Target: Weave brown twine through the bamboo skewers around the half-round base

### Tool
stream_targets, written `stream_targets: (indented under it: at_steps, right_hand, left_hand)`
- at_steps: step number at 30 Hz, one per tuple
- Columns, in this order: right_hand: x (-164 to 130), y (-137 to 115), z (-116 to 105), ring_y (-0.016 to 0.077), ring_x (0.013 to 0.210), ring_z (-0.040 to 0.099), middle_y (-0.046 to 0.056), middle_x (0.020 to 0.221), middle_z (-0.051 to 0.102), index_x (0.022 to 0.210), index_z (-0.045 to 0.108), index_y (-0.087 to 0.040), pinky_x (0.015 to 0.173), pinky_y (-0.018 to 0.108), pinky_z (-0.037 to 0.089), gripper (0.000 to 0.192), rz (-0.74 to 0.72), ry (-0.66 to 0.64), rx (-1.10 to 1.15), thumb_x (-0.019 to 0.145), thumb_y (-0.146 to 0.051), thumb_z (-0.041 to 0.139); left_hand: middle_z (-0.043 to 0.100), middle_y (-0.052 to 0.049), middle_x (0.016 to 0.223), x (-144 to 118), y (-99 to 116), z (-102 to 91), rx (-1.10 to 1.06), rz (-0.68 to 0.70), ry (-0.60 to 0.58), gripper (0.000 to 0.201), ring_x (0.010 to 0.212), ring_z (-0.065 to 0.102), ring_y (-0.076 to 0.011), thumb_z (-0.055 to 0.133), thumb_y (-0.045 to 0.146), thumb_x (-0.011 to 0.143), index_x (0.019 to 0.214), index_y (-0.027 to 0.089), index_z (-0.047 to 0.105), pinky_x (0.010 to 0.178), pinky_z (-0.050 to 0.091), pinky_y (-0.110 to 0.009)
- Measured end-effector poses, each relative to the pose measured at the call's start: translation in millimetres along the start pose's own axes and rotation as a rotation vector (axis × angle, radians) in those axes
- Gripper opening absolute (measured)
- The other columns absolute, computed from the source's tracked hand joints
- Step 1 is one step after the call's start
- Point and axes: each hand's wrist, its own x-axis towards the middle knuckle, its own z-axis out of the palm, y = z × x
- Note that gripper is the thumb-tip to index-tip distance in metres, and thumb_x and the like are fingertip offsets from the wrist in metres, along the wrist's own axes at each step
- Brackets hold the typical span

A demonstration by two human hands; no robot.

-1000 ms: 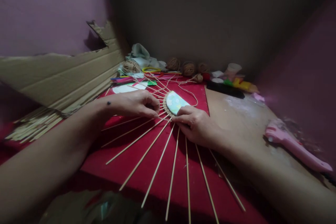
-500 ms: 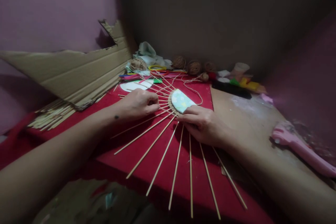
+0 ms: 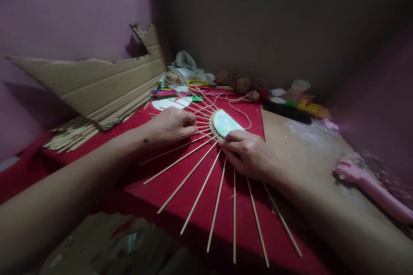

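A half-round piece [image 3: 227, 123] covered in pale green-and-yellow patterned material lies on red cloth, with brown twine [image 3: 212, 125] wound along its curved edge. Thin wooden sticks [image 3: 200, 191] fan out from that edge. My right hand [image 3: 251, 152] grips the lower corner of the half-round piece, fingers on top; the thumb is partly hidden. Left of the curved edge, my left hand [image 3: 177, 125] is closed in a pinch above the sticks. A thin strand, seemingly twine, runs from its fingertips toward the edge; the fingertips themselves are hard to make out.
Twine balls [image 3: 242, 84], yellow-handled scissors [image 3: 197, 82] and a white oval [image 3: 172, 103] lie at the back. Cardboard [image 3: 106, 81] leans at the left over a bundle of sticks [image 3: 72, 135]. At the right are a black object [image 3: 287, 112] and a pink glue gun [image 3: 368, 180].
The whole view has shifted slightly, so things appear a little further right. Both hands keep nearly the same place at the half-round piece and sticks.
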Motion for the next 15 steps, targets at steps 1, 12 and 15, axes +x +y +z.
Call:
stream_targets:
  at_steps: [1, 12, 15]
  right_hand:
    - [1, -1, 0, 0.0169, 0.073, 0.058, 0.009, 0.077, 0.063, 0.082, 0.072, -0.012, 0.067, 0.03, 0.048, 0.031, 0.007, -0.005, -0.004, 0.089, -0.019, 0.043]
    - [-2, 6, 6, 0.0164, 0.075, 0.058, 0.008, 0.081, 0.063, 0.076, 0.071, -0.015, 0.066, 0.029, 0.048, 0.024, 0.016, 0.028, 0.042, 0.085, -0.017, 0.049]
    - [-2, 6, 7, 0.0166, 0.074, 0.058, 0.008, 0.08, 0.062, 0.076, 0.071, -0.016, 0.066, 0.03, 0.047, 0.026, 0.008, 0.03, 0.046, 0.086, -0.018, 0.047]
  left_hand:
    - [0.052, 0.001, 0.056, -2, 2, -2.7, -0.02, 0.008, -0.004, 0.023, 0.054, 0.043, -0.0094, 0.053, 0.03, 0.079, 0.064, 0.015, 0.062, 0.053, 0.03, -0.023]
    - [0.059, -0.002, 0.066, -96, 38, -13.2, -0.055, 0.332, -0.272, 0.023, 0.061, 0.048, -0.014, 0.045, 0.02, 0.089, 0.07, 0.022, 0.057, 0.058, 0.034, -0.029]
    - [0.06, -0.002, 0.071, -123, 43, -5.9, 0.014, 0.319, -0.246, 0.021, 0.061, 0.049, -0.0151, 0.043, 0.011, 0.086, 0.075, 0.023, 0.057, 0.057, 0.034, -0.03]
